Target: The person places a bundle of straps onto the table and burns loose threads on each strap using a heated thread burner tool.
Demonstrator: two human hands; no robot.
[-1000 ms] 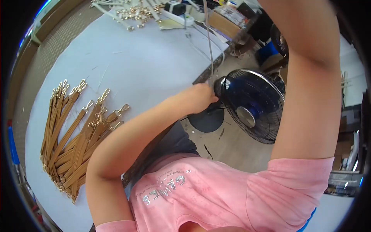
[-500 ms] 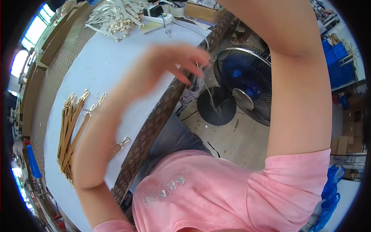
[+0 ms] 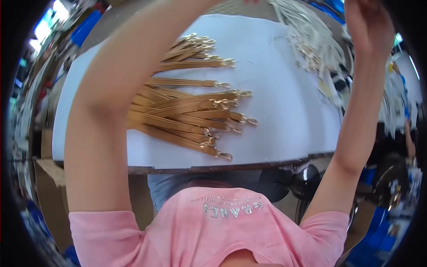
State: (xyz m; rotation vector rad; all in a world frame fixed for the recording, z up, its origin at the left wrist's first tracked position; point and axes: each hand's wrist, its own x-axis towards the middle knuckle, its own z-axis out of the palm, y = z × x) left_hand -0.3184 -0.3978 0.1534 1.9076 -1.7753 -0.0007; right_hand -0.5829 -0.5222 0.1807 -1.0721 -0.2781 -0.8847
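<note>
My left hand [image 3: 252, 1] is almost wholly cut off by the top edge; only a blurred bit of fingers shows, so its grip is hidden. My left forearm reaches across above the tan straps. My right hand [image 3: 370, 24] is raised at the upper right, its fingers cut off or in shadow, and I cannot see whether it holds anything. Below it and to its left lies a heap of white straps [image 3: 318, 38] with gold metal ends. Several tan straps [image 3: 187, 113] with gold snap hooks lie fanned on the white table covering [image 3: 280, 120], partly behind my left arm.
The table's dark front edge [image 3: 209, 169] runs just in front of my body. A dark round fan [image 3: 391, 180] stands at the right. Cardboard [image 3: 51, 171] shows at the left below the table, and blue items [image 3: 86, 26] lie at the upper left.
My view has swung, so the tan straps are now central and the fan is at the far right. My left hand has gone up to the top edge; my right hand has come into view.
</note>
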